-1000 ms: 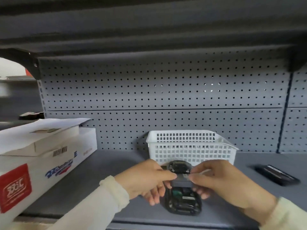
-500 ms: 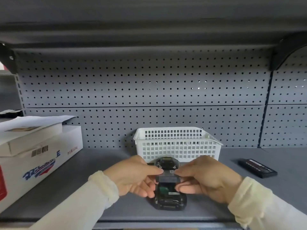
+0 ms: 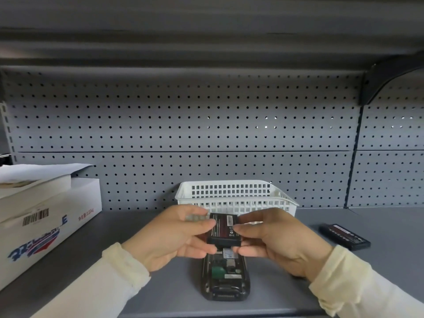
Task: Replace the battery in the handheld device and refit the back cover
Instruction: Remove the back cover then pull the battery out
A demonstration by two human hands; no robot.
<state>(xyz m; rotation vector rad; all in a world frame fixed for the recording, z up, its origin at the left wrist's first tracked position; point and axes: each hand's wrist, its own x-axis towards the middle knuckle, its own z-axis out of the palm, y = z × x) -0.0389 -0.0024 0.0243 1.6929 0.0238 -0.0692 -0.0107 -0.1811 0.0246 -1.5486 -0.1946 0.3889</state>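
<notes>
The white basket (image 3: 236,196) stands against the pegboard, contents hidden. Both hands, left (image 3: 169,237) and right (image 3: 277,242), pinch a black battery (image 3: 224,230) above the open handheld device (image 3: 225,278) on the shelf (image 3: 378,267). A second battery (image 3: 344,236) lies right; cardboard boxes (image 3: 43,221) left.
</notes>
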